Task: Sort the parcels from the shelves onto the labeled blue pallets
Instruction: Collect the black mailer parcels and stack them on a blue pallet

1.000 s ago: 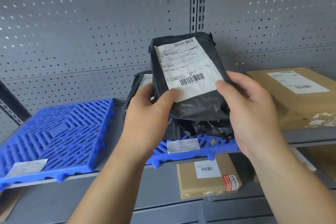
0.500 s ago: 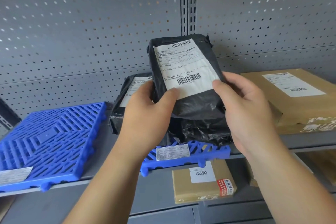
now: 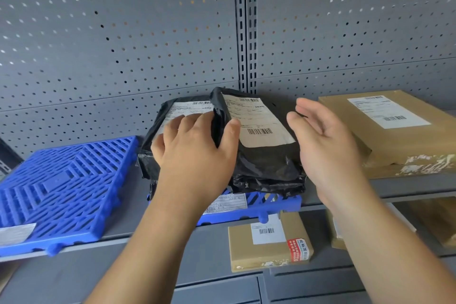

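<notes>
A black plastic parcel (image 3: pixel 261 155) with a white barcode label lies on the middle blue pallet (image 3: pixel 283 202), leaning over a second black parcel (image 3: pixel 158 153) beside it on the left. My left hand (image 3: pixel 195 150) grips the first parcel's left edge, thumb on its label, fingers resting across the second parcel. My right hand (image 3: pixel 323 148) hovers just right of the parcel, fingers spread, palm facing it, holding nothing.
An empty blue pallet (image 3: pixel 64 185) with a white label sits at the left of the shelf. A large brown carton (image 3: pixel 385 136) lies at the right. On the lower shelf stands a small brown box (image 3: pixel 269 244), with more cartons (image 3: pixel 436 224) further right. Perforated grey panels form the back wall.
The black parcel went from being held upright in both hands down onto the middle pallet. My right hand let go and opened; my left hand stays on its edge.
</notes>
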The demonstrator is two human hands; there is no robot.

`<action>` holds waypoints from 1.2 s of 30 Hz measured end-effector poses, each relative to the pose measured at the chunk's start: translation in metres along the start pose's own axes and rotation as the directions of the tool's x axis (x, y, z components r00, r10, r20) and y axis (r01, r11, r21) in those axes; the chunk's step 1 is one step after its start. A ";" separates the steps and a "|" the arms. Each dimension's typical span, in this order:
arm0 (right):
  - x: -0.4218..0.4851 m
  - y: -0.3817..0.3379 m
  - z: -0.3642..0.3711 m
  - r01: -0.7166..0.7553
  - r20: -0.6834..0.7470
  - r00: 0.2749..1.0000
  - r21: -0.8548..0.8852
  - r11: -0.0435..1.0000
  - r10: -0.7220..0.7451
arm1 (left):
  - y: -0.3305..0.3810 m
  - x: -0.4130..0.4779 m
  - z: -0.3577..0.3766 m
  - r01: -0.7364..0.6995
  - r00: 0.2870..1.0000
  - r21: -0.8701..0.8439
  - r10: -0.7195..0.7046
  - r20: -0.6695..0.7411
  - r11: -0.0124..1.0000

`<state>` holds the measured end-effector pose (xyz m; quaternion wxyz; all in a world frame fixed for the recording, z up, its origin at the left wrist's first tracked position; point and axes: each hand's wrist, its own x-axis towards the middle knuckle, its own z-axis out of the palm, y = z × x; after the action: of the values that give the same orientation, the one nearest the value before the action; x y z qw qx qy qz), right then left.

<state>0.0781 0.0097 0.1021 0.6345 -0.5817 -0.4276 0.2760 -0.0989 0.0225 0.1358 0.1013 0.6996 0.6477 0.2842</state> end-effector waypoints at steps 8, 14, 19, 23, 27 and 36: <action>-0.007 0.002 -0.006 0.046 0.030 0.998 -0.008 0.999 -0.046 | 0.000 -0.014 -0.001 -0.045 0.995 -0.034 0.042 -0.087 0.998; -0.014 0.005 -0.020 0.045 0.054 0.998 -0.021 0.999 -0.044 | 0.005 -0.030 0.001 -0.056 0.989 -0.071 0.046 -0.138 0.996; -0.023 0.014 -0.038 0.036 0.095 0.995 -0.051 0.998 -0.031 | 0.008 -0.050 0.009 -0.026 0.992 -0.056 0.019 -0.127 0.998; -0.033 0.021 -0.050 0.033 0.105 0.994 -0.073 0.997 -0.025 | 0.002 -0.067 0.013 -0.014 0.990 -0.097 0.000 -0.141 0.995; -0.053 0.023 -0.055 0.018 0.074 0.997 -0.087 0.996 -0.012 | -0.006 -0.084 0.011 -0.026 0.991 -0.106 0.012 -0.132 0.994; -0.126 0.004 -0.063 -0.014 -0.076 0.997 -0.169 0.985 0.002 | -0.024 -0.120 -0.006 -0.167 0.985 -0.244 0.153 -0.077 0.955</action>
<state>0.0727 -0.1283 0.0727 0.5973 -0.6454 -0.4228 0.2188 -0.1220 -0.0917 0.0964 0.1465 0.7230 0.5507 0.3905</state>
